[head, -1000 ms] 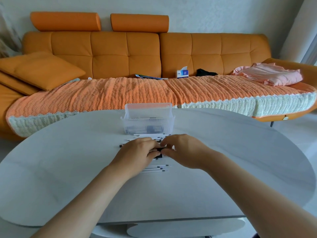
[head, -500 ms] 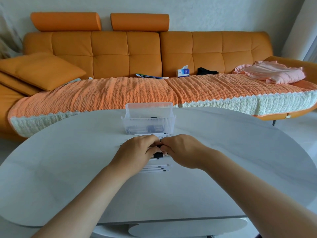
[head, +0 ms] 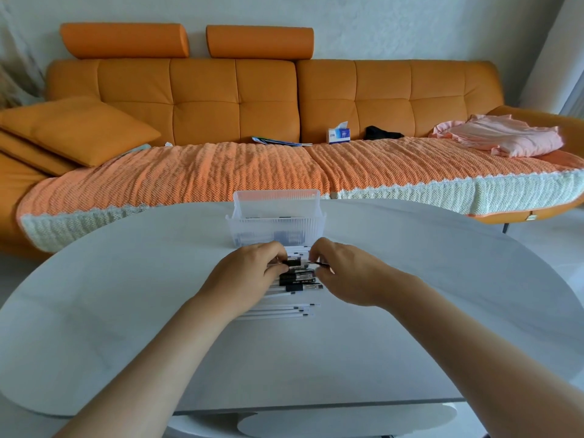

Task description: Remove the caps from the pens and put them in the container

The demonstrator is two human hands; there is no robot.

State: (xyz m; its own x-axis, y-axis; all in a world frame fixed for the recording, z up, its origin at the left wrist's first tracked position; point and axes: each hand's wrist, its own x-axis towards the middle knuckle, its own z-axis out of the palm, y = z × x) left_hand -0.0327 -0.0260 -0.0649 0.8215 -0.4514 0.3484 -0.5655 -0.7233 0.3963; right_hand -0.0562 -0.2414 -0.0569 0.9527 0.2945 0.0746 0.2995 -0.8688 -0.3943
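Head view, change: left hand and right hand have drawn slightly apart, baring a black stretch of the pen between them.
Hands: each pinches one end of that pen with curled fingertips, above the pile of pens on the tabletop.
Writing: print on the black pen parts and on the blue tissue box is too small to read.
Container: clear ribbed container just beyond the pile, dark pieces dimly visible inside.
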